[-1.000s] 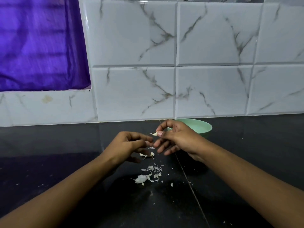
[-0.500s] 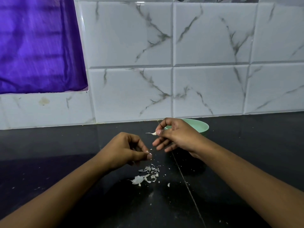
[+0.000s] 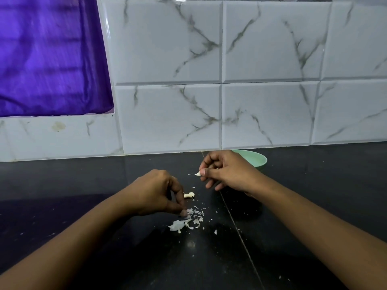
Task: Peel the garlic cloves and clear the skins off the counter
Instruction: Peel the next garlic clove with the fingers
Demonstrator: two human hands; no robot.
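Observation:
My right hand pinches a small white garlic clove between thumb and forefinger, its thin tail pointing left, a little above the black counter. My left hand is lowered to the counter, its curled fingertips at the left edge of a scatter of white garlic skins; whether it pinches a flake I cannot tell. A pale piece of garlic lies on the counter between the hands. A larger skin lies at the scatter's near left.
A light green bowl stands behind my right hand, close to the marble-tiled wall. A purple cloth hangs at the upper left. A seam in the counter runs toward me just right of the skins.
My left hand has drawn away from my right hand and dropped to the skins on the counter. My right hand holds the clove in about the same place.

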